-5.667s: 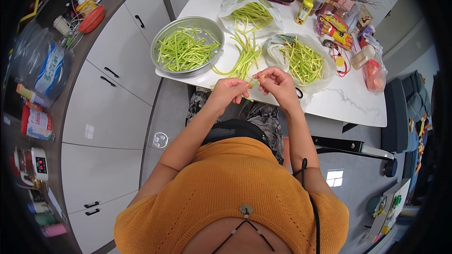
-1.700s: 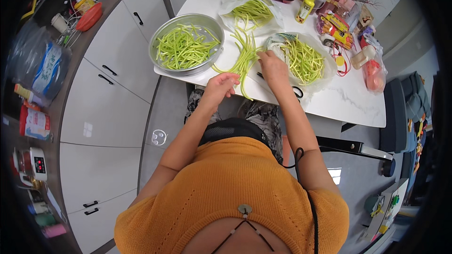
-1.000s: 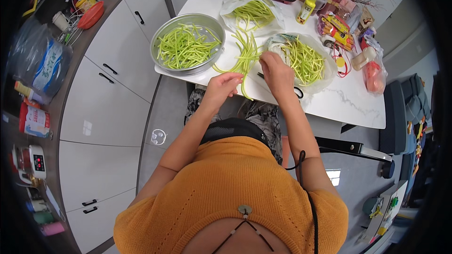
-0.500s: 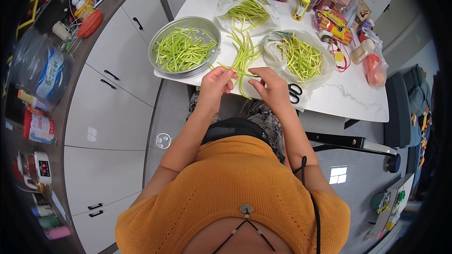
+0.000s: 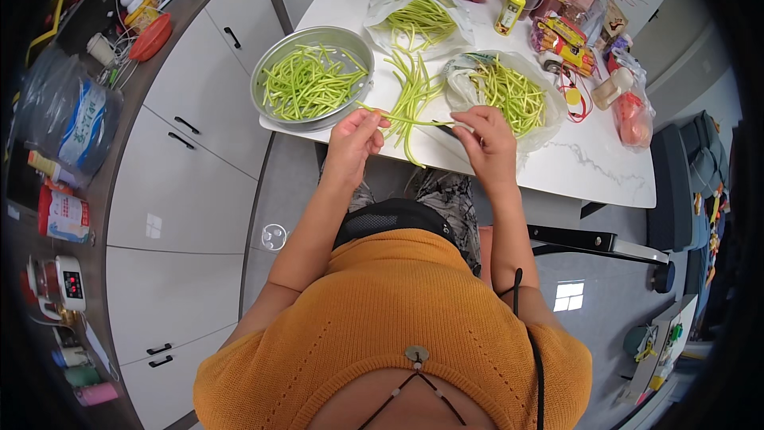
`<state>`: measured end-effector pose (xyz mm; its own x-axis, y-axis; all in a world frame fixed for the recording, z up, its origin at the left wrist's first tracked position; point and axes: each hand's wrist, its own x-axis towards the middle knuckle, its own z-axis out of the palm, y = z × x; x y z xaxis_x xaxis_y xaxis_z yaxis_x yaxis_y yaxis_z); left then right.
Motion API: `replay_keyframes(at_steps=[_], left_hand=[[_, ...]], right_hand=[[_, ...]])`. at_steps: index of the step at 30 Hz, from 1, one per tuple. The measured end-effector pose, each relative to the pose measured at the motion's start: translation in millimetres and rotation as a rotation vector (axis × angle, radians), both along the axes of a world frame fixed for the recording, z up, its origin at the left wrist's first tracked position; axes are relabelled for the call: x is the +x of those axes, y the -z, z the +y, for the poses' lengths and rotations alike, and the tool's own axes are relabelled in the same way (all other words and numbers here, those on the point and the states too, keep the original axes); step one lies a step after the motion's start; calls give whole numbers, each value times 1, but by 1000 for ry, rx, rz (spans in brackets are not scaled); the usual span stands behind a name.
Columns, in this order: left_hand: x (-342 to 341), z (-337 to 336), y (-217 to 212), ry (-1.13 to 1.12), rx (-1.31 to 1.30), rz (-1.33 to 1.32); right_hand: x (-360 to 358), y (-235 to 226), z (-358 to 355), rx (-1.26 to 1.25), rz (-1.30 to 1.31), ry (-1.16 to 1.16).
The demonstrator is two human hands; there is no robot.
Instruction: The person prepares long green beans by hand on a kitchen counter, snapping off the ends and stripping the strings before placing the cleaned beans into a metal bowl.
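Observation:
A long thin green vegetable stem (image 5: 414,121) stretches nearly level between my hands, over the near edge of the table. My left hand (image 5: 356,145) pinches it toward one end, and a short tip sticks out past the fingers. Thumb and fingertips of my right hand (image 5: 487,143) are closed on its other end. Beneath it lies a loose bunch of long stems (image 5: 415,87). A round metal pan (image 5: 263,111) with many short cut stems stands to the left. By my right hand, a plastic bag (image 5: 549,129) lies open around more stems. Black scissors are mostly hidden by that hand.
Farther back on the white table (image 5: 613,171) sits another open bag of stems (image 5: 374,17). A yellow bottle (image 5: 509,14), snack packs (image 5: 563,44) and a bag of red items (image 5: 633,123) crowd the right side. White cabinets (image 5: 183,191) run along the left.
My right hand has moved to the right, away from my left hand, covering the scissors. More of the stem now shows between the hands. My left hand has shifted slightly left.

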<state>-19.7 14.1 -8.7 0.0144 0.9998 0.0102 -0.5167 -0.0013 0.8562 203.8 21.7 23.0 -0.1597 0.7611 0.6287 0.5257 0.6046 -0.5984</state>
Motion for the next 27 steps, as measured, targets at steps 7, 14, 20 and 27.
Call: replay_keyframes(at_steps=[7,14,20,27], left_hand=[[0,0,0,14,-27,-2],[-1,2,5,31,-38,-45],[4,2,6,83,-116,-151],[16,-1,7,234,-264,-263]], right_hand=[[-23,-4,2,165,-323,-53],[-22,0,-2,-212,-260,-252],[-21,0,-5,-406,-15,-412],[-27,1,-8,-508,254,-476]])
